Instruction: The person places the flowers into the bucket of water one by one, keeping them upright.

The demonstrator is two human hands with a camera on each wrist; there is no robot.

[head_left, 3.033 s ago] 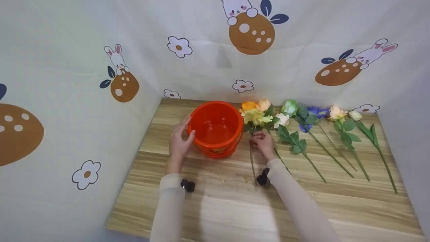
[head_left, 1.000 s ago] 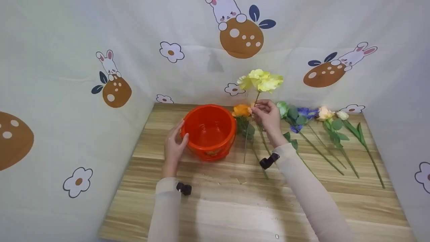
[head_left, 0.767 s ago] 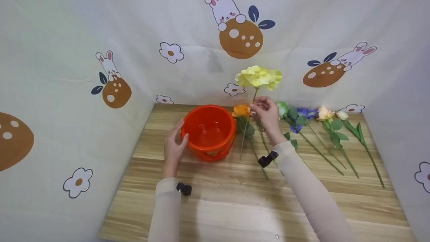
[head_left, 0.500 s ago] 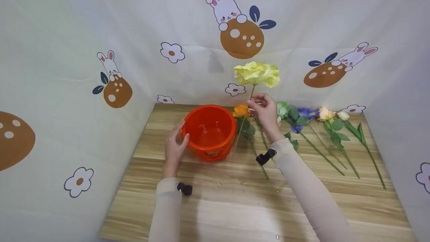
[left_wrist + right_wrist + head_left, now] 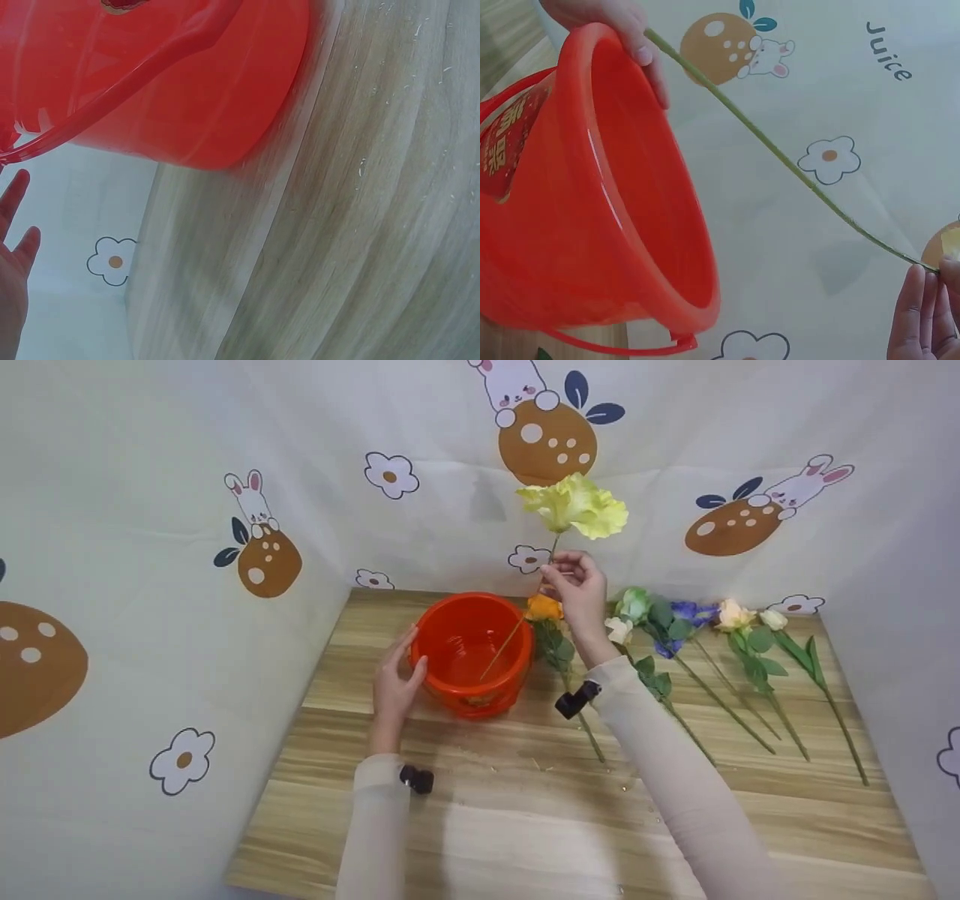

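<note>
My right hand [image 5: 581, 589] pinches the stem of a yellow ruffled flower [image 5: 577, 506] just under its bloom. The bare green stem [image 5: 780, 154] slants down to the left; its lower end lies over the mouth of a red bucket [image 5: 472, 686] in the head view. In the right wrist view that end shows above the rim, near the left hand [image 5: 622, 30]. My left hand [image 5: 394, 682] rests against the bucket's left side, fingers fairly straight and thumb apart. The bucket's inside shows only bare red plastic. Its handle [image 5: 127, 86] hangs down at the outside.
Beside the bucket lies an orange flower [image 5: 545, 607]. Farther right are a white rose [image 5: 619, 630], a green flower [image 5: 634, 604], a blue flower [image 5: 694, 613], a peach rose [image 5: 735, 615] and a white tulip [image 5: 773, 619]. Small bits dot the wooden table [image 5: 517, 825]. A printed cloth [image 5: 442, 525] stands behind.
My right hand has picked the yellow flower up from the table, raised it and carried it left, bringing the stem's end over the bucket. The left hand stays at the bucket.
</note>
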